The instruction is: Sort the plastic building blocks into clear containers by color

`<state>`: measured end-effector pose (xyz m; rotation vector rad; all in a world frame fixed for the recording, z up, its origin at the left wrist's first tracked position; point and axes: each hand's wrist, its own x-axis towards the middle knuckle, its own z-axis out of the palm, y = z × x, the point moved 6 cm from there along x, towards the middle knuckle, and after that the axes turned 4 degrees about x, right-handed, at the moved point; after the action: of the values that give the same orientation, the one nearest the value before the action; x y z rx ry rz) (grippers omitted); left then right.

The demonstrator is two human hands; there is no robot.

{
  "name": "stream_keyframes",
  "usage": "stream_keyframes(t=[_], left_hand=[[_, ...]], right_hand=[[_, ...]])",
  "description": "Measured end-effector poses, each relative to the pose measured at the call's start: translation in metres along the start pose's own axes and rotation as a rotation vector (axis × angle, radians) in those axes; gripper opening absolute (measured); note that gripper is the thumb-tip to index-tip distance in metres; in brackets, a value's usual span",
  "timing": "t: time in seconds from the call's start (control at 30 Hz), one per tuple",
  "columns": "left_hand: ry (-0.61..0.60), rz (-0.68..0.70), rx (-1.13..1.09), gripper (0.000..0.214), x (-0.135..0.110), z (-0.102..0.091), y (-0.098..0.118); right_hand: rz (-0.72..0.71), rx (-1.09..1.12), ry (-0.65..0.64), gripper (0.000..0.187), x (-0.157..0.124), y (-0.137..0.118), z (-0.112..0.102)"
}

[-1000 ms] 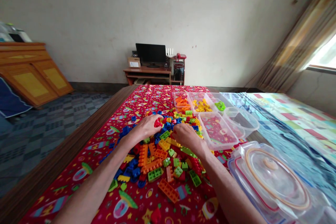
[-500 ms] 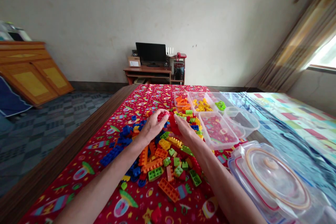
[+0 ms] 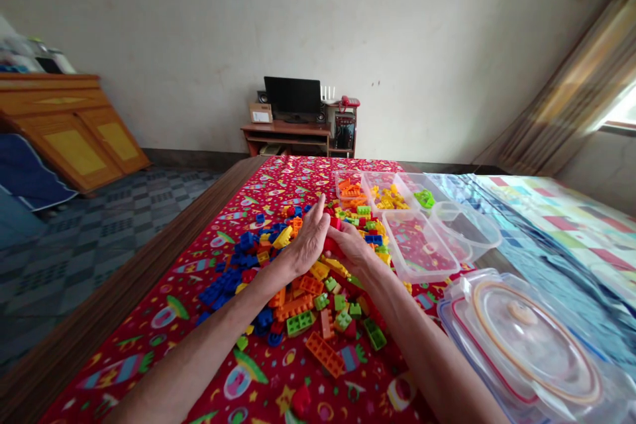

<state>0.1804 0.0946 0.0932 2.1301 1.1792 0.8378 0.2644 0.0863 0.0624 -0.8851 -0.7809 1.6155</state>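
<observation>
Over the middle of a heap of toy building bricks [image 3: 293, 306], both my hands meet. My right hand [image 3: 352, 246] is closed around red building bricks [image 3: 334, 245], which show between its thumb and fingers. Against its left side rests my left hand [image 3: 309, 242], fingers stretched out and pointing up and away. Its palm faces the red bricks; whether anything lies between palm and bricks is hidden. Around the hands lie blue bricks [image 3: 226, 286] to the left, orange bricks [image 3: 325, 354] and green bricks [image 3: 374, 334] nearer me, and yellow bricks at the centre.
Right of the heap stand clear plastic containers [image 3: 422, 273], with orange bricks [image 3: 351, 189], yellow bricks [image 3: 390, 197] and light green bricks [image 3: 424, 199] in separate ones. Clear lids [image 3: 527, 338] are stacked at front right. A patterned red cloth [image 3: 163, 344] covers the table.
My hands have come together from slightly apart. My left hand has straightened from a pinch on a red piece and now lies against my right. The view has shifted slightly left.
</observation>
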Motion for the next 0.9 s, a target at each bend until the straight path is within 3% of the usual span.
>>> stream_keyframes(t=[0.2, 0.4, 0.6, 0.77, 0.9], left_hand=[[0.148, 0.031, 0.049, 0.065, 0.015, -0.036, -0.015], [0.255, 0.055, 0.082, 0.059, 0.016, -0.069, -0.017], [0.236, 0.07, 0.146, 0.048, 0.013, -0.07, -0.01], [0.214, 0.1, 0.118, 0.051, 0.019, -0.069, -0.017], [0.076, 0.119, 0.114, 0.049, 0.019, -0.058, -0.017]], right_hand=[[-0.126, -0.023, 0.079, 0.028, -0.006, -0.027, -0.011], [-0.408, -0.147, 0.307, 0.038, -0.015, -0.084, -0.055], [-0.603, -0.238, 0.511, 0.04, -0.03, -0.121, -0.087], [-0.672, -0.218, 0.494, 0.038, -0.033, -0.125, -0.082], [-0.683, -0.228, 0.449, 0.038, -0.029, -0.12, -0.074]])
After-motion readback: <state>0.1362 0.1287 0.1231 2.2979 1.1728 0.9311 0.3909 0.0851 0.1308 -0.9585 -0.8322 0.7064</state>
